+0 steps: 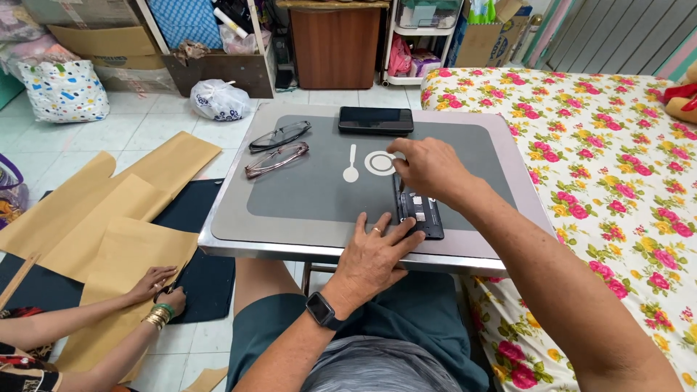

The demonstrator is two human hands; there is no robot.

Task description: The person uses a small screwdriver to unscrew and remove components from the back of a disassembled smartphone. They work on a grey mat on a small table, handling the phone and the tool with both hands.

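Nearest, the left hand point(374, 250), watch on its wrist, lies flat at the bench point(290, 232) front edge, fingers spread, fingertips pressing the near end of an opened phone point(419, 210). That phone lies back-off, innards showing, toward the bench's right front. Beyond it, the right hand point(428, 168) is curled over the phone's far end, fingers drawn together as if pinching something small; what it pinches I cannot tell. To do this well, I judge the left hand should keep the phone pinned flat while the right works with small, light movements, so nothing slips off the edge.

Farther left lie two pairs of glasses point(278, 147), side by side. At the far edge rests a second phone point(375, 120), screen up.

Containers stand on the floor beyond: a tied plastic bag point(218, 99), contents hidden, and a spotted tote point(64, 91), stuffed full. At lower left another person's hands point(161, 290) press on brown paper point(109, 218).
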